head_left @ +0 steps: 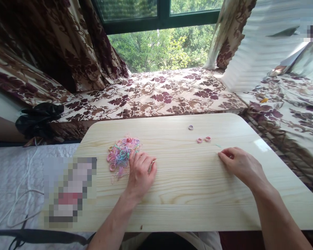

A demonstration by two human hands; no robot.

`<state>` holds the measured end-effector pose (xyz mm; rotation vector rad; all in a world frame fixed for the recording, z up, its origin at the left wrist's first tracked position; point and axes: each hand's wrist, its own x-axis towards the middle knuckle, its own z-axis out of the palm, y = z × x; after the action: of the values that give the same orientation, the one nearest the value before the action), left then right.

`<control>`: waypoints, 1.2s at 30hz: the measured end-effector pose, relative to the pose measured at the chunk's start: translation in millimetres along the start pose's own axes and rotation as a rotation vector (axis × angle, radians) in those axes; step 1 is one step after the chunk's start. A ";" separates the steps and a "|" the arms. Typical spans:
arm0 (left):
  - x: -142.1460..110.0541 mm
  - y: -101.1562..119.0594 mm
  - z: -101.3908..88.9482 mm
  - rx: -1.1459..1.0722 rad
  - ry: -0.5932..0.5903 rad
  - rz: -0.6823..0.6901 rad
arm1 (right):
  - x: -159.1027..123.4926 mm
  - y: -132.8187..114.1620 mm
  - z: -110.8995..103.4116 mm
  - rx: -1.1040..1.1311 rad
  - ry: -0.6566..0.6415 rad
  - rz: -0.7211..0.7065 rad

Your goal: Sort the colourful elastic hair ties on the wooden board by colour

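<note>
A loose heap of small, thin elastic hair bands (121,152) in pink, purple, yellow and mint lies on the left part of the table. My left hand (143,172) is at the heap's right edge, fingers curled and thumb close to the index finger; whatever they hold is too small to name. Farther right, my right hand (242,168) rests low over the table with thumb and index finger pinched together. A faint pale bit shows at those fingertips, too small to identify. Just beyond them lies a thin mint-green strand (218,146).
Two pinkish hair bands (207,139) and a purplish ring-shaped band (190,127) lie apart on the pale wooden table (172,187). A pixelated flat object (73,191) is at the table's left edge. Beyond stands a floral-covered ledge (156,93) under the window. A black bag (39,118) sits left.
</note>
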<state>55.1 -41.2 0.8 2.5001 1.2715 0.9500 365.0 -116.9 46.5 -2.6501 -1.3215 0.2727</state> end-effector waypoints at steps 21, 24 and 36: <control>-21.7 -28.5 -49.8 0.188 0.069 -0.197 | -58.2 -119.4 51.2 0.250 -0.128 -0.685; -25.7 -36.2 -56.6 0.223 0.092 -0.216 | -58.5 -121.9 52.3 0.254 -0.152 -0.685; -4.6 -46.5 -36.8 0.342 0.190 -0.263 | -57.8 -121.6 52.9 0.287 -0.152 -0.681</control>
<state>-0.3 -20.6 7.7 2.4301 1.9135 0.9948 224.5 -87.5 28.3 -1.8440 -1.9579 0.5179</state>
